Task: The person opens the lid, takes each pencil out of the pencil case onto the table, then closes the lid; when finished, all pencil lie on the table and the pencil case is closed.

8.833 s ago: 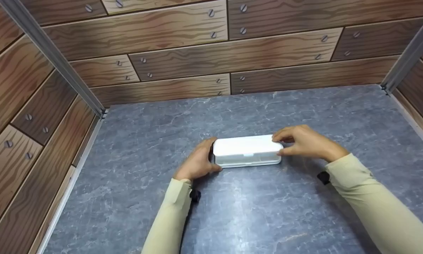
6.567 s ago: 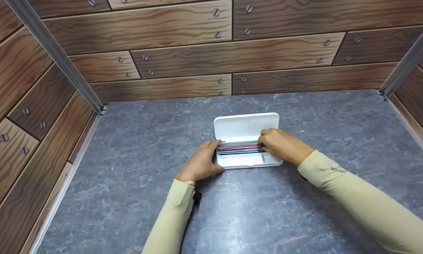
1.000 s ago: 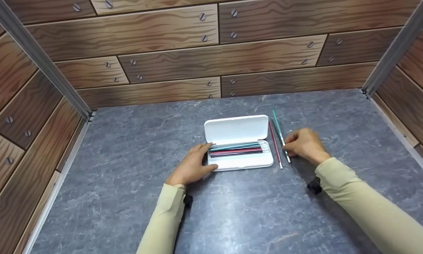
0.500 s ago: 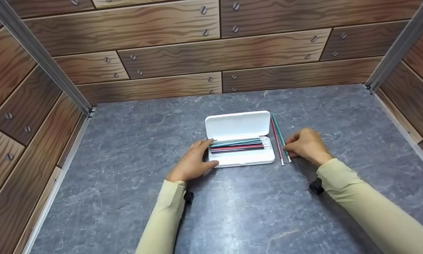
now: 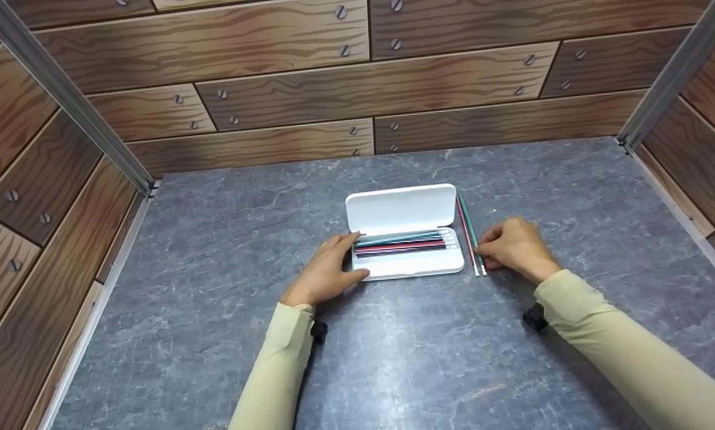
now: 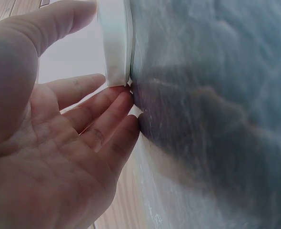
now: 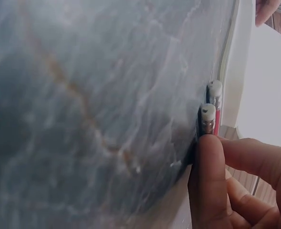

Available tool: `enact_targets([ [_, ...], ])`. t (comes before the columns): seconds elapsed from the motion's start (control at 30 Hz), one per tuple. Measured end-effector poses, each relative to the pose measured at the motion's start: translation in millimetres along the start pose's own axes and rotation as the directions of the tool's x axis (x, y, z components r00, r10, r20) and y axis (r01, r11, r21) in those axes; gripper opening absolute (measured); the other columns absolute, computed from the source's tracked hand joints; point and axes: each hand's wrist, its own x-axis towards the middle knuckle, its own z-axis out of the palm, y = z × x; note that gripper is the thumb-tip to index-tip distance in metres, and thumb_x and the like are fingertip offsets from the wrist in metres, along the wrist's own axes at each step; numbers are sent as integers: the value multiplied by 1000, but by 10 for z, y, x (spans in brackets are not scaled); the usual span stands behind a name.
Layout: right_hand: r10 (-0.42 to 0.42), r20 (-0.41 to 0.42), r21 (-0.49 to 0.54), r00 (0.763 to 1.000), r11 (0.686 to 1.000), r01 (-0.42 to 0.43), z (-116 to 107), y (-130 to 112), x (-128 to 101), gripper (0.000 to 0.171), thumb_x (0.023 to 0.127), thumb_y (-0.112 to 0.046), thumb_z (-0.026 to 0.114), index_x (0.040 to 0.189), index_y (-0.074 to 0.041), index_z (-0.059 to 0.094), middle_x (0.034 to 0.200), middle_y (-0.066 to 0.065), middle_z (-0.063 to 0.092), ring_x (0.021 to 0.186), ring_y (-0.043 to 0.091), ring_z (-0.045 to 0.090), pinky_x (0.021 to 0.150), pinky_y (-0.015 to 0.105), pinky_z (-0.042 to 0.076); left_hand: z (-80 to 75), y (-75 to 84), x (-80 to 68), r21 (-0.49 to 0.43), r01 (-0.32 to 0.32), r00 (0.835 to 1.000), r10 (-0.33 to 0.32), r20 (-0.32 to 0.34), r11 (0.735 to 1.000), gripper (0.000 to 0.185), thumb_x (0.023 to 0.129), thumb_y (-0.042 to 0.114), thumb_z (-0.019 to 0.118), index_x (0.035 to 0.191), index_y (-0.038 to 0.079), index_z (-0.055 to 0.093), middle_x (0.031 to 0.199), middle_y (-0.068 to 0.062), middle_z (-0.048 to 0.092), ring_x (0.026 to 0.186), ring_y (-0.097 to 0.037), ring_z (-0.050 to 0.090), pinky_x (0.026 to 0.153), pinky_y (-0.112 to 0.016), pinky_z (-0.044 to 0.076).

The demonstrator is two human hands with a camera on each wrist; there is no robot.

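A white pencil case (image 5: 402,236) lies open near the middle of the grey marbled table (image 5: 393,358), its lid (image 5: 400,208) tipped back toward the far wall. Inside the tray lie several pencils (image 5: 400,245) side by side, teal, red and dark ones, running left to right.

The left hand (image 5: 327,272) rests against the left end of the case, fingers fairly straight and relaxed. In the left wrist view its fingertips (image 6: 124,102) touch the white edge of the case (image 6: 114,43) where it meets the table, and the thumb reaches over the top; the grip is wide, curled round nothing.

Just to the right of the case two loose pencils lie on the table, close together and pointing from near to far: a red pencil (image 5: 465,230) next to the case and a teal pencil (image 5: 470,230) on its right. The right hand (image 5: 512,248) sits just right of them, its fingers bent and touching the teal pencil near its near end. In the right wrist view a fingertip (image 7: 209,157) presses against the eraser end of one pencil, with the other eraser end (image 7: 215,88) just beyond it beside the case wall; whether the grip truly pinches the pencil I cannot tell
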Motion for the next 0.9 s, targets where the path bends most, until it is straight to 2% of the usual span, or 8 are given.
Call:
enact_targets([
  [0.07, -21, -34, -24, 999, 1000, 20, 1, -24, -16, 27, 94, -9, 82, 113, 10, 82, 77, 0, 79, 59, 2, 73, 57, 21, 63, 31, -48, 14, 22, -8, 1000, 8, -7, 1000, 84, 102, 40, 82, 171, 8, 46, 165, -20, 55, 157, -41, 51, 131, -58, 44],
  [0.17, -112, -127, -95, 986, 990, 101, -1, -100, -42, 25, 95, -15, 81, 112, 4, 85, 79, 4, 81, 63, 3, 70, 59, 18, 57, 1, 14, -4, 7, 2, 1000, -2, 6, 1000, 83, 102, 36, 82, 171, 6, 45, 168, -22, 53, 159, -42, 48, 134, -58, 41],
  [0.3, -340, -171, -189, 925, 932, 308, 69, -261, -27, 18, 98, -15, 83, 111, -3, 87, 98, 14, 86, 82, 16, 76, 76, 25, 58, -65, 140, -45, 1, 35, 999, -35, 26, 999, 84, 103, 31, 82, 172, 6, 43, 171, -22, 50, 163, -41, 44, 137, -57, 37],
  [0.4, -512, -85, -217, 854, 847, 486, 195, -376, 33, 15, 98, -5, 82, 112, 0, 86, 108, 19, 85, 97, 29, 80, 90, 41, 66, -64, 160, -65, 16, 46, 999, -47, 25, 999, 83, 103, 31, 82, 172, 7, 43, 171, -20, 51, 163, -39, 45, 137, -55, 37],
  [0.47, -605, 4, -241, 796, 772, 588, 288, -435, 85, 15, 97, 1, 81, 111, 3, 85, 107, 20, 85, 97, 35, 81, 91, 50, 68, -68, 167, -69, 20, 52, 998, -53, 27, 998, 83, 103, 31, 82, 173, 9, 43, 171, -19, 50, 163, -38, 45, 137, -54, 37],
  [0.6, -696, 181, -324, 695, 625, 710, 440, -477, 161, 13, 95, 4, 83, 108, 4, 85, 102, 18, 84, 95, 35, 80, 89, 53, 67, -46, 169, -79, 12, 69, 997, -69, 32, 998, 83, 104, 32, 81, 173, 10, 42, 172, -19, 49, 164, -38, 43, 137, -56, 38],
  [0.67, -696, 233, -358, 679, 587, 726, 487, -482, 176, 12, 94, 4, 83, 106, 4, 85, 101, 17, 84, 94, 35, 80, 88, 53, 67, -33, 174, -87, 9, 83, 996, -83, 38, 997, 83, 105, 33, 80, 174, 11, 41, 173, -19, 48, 165, -38, 42, 137, -56, 37],
  [0.9, -678, 304, -441, 670, 524, 729, 541, -552, 189, 6, 97, 3, 80, 99, 1, 86, 95, 16, 81, 91, 33, 79, 84, 49, 68, -65, 186, -64, 22, 81, 996, -81, 24, 996, 83, 104, 33, 81, 173, 10, 42, 173, -18, 49, 165, -38, 43, 137, -55, 37],
])
